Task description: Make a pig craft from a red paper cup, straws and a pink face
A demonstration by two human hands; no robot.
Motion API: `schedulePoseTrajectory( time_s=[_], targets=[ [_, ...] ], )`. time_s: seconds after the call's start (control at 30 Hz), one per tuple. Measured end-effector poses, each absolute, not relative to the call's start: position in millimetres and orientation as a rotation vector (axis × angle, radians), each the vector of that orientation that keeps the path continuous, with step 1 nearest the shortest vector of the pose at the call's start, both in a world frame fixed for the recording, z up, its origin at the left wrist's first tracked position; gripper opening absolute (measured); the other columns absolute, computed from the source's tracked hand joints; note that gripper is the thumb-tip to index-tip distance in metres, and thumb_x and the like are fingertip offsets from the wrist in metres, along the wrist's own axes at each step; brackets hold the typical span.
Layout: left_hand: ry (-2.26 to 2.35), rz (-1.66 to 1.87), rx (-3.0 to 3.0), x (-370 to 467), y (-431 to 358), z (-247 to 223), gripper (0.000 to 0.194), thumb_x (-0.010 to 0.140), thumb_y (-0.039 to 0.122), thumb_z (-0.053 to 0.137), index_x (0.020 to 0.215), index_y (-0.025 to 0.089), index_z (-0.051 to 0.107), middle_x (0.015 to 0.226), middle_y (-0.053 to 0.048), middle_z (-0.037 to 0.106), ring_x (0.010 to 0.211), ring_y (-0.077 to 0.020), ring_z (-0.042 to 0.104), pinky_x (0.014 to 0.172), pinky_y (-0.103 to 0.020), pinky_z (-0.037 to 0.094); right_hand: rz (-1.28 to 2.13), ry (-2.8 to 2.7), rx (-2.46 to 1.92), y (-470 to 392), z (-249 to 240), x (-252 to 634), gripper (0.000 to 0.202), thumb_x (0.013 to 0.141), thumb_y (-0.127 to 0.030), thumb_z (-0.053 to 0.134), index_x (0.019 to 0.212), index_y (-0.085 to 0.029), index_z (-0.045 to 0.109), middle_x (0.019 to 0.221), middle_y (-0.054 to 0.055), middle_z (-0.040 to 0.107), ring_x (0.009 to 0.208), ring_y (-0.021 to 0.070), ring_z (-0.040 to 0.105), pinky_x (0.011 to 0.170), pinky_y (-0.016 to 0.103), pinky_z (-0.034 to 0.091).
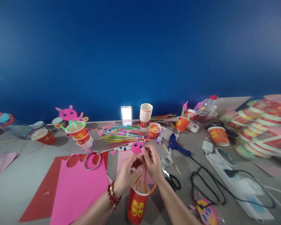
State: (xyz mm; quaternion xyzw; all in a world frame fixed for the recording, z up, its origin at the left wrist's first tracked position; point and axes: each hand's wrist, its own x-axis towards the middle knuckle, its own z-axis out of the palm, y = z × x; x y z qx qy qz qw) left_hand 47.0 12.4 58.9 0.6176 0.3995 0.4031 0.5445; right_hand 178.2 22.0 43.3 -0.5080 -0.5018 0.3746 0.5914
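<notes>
A red paper cup [136, 207] with yellow characters stands upright in front of me. Orange pipe cleaners [145, 181] and a pale strip rise out of it, and one orange piece sticks out at its right side. Above the cup is a small pink paper animal face [136, 147] with ears and eye holes. My right hand [154, 164] pinches at the right edge of this face. Just below the face, my left hand [128, 176] has its fingers curled together beside the stems; what lies between its fingertips is hidden. A red bead bracelet [113, 196] circles the left wrist.
Pink paper [81, 190] lies left with a tape roll [92, 160] on it. A blue glue gun [178, 146], scissors [172, 181] and a power strip [239, 190] lie right. Behind are pipe cleaners [121, 135] and a cup stack [145, 113]. Decorated cups [79, 134] stand left.
</notes>
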Motion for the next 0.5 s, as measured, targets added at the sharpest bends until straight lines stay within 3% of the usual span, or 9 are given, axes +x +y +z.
schedulePoseTrajectory(
  time_s=[0.5],
  targets=[
    [0.961, 0.962, 1.314, 49.7, 11.9, 54.8, 0.003, 0.080, 0.018, 0.059, 0.079, 0.018, 0.056, 0.074, 0.000, 0.056, 0.065, -0.0122, 0.049, 0.060, -0.023, 0.040, 0.903, -1.141, -1.193, 21.7, 41.6, 176.9, 0.014, 0.094, -0.039, 0.061, 0.092, -0.025, 0.061, 0.073, -0.001, 0.062, 0.058, 0.0148, 0.055, 0.055, 0.027, 0.041]
  ],
)
